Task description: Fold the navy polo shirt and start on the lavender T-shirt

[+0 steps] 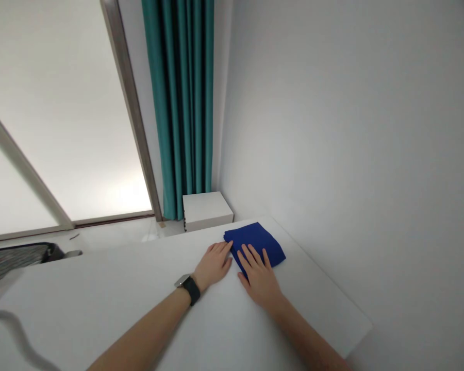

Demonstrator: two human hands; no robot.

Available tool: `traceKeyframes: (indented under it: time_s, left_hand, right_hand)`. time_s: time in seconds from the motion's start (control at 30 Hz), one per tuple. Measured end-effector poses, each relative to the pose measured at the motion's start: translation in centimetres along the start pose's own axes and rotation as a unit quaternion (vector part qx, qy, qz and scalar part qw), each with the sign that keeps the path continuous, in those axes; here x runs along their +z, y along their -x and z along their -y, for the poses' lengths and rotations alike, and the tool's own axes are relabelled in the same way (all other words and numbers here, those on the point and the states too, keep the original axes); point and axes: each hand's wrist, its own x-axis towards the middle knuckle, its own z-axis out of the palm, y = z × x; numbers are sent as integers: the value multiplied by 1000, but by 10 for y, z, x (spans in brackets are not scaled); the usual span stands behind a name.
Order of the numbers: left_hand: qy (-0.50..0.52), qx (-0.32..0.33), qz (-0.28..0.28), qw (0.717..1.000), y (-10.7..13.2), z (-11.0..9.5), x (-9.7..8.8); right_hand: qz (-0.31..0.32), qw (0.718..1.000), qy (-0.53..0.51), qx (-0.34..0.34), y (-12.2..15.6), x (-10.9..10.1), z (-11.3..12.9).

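A folded dark blue cloth (261, 241) lies near the far right corner of a white table (100, 293). My left hand (213, 265), with a dark watch on its wrist, rests flat on the table, fingertips touching the cloth's left edge. My right hand (260, 276) lies flat with its fingers spread over the near edge of the cloth. Both hands are open and grip nothing.
A white wall (351, 154) runs along the table's right side. Beyond the table stand a low white cabinet (206, 210), a teal curtain (181, 103) and a large frosted window (62, 118). A dark chair back (15, 257) shows at the left edge.
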Motion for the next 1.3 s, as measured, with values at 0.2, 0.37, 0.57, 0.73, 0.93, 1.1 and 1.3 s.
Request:
traceKeyframes:
  time_s: [0.2,0.37,0.57,0.73,0.93,1.1,1.3]
  left_hand:
    - [-18,-2,46,999,-41,-8,17]
    - [-16,-1,62,998,-63,-11,26]
    - [-39,10,71,997,-68,-4,30]
    - [-58,30,65,996,-63,-6,31]
    - [-54,37,64,996,-60,-6,29]
    - [-42,53,54,996,-60,-8,28]
    - [8,36,37,999,-67,-16,30]
  right_hand:
    - [-11,998,13,53,-15,5,-36]
    - [-23,997,26,70,-31,12,-64]
    - [-61,996,32,62,-38,27,-84]
    - [-94,994,21,60,-38,34,-96]
    - [-118,990,-25,70,-32,39,-101]
    - [-244,945,-136,168,-27,33,-110]
    - [-302,884,-179,310,-25,26,-120]
